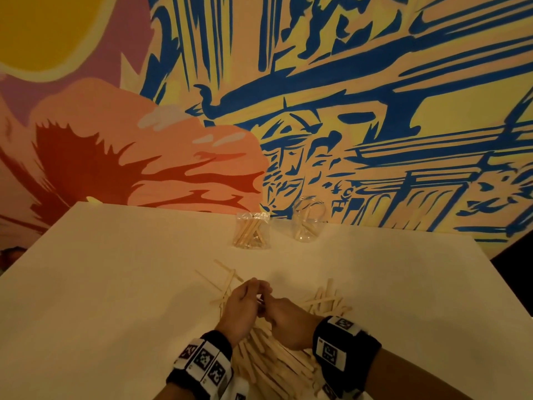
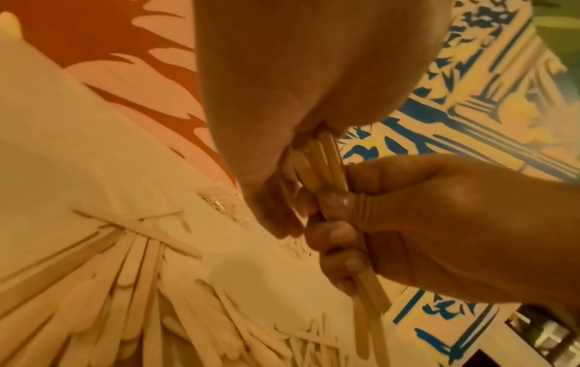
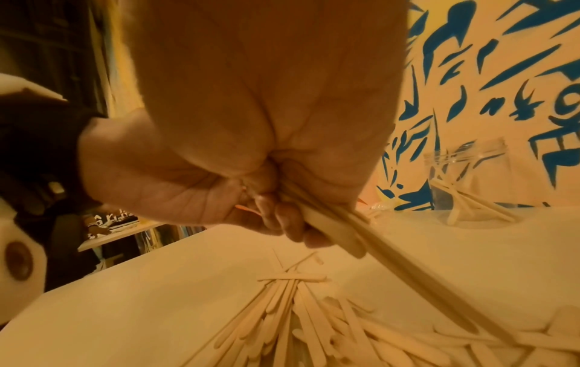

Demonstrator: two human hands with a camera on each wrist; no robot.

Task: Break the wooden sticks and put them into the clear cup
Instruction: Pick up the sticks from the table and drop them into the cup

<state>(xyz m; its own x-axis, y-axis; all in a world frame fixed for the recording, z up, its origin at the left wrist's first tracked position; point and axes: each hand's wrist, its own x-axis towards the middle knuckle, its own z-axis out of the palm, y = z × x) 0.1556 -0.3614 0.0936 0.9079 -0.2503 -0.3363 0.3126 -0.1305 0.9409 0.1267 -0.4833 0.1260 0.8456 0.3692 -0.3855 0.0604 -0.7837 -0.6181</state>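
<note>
Both fists clenched on one small bundle of wooden sticks [image 2: 326, 161], left hand [image 1: 241, 306] and right hand [image 1: 284, 319] pressed together over the table [image 1: 115, 284]. Long axis running across from one fist into the other, free ends poking out past the right hand. Below the grip, loose stick pile [image 1: 271, 362]. Way past it, clear cup [image 1: 308, 219] with a few pieces inside, next to a stick packet [image 1: 252, 230]. No readable writing, just square markers on the wristbands [image 1: 331, 347].

Bare hands, black wristband [image 1: 347, 349] on each wrist, white blocks printed with black square-patterned markers [image 1: 205, 360]
</note>
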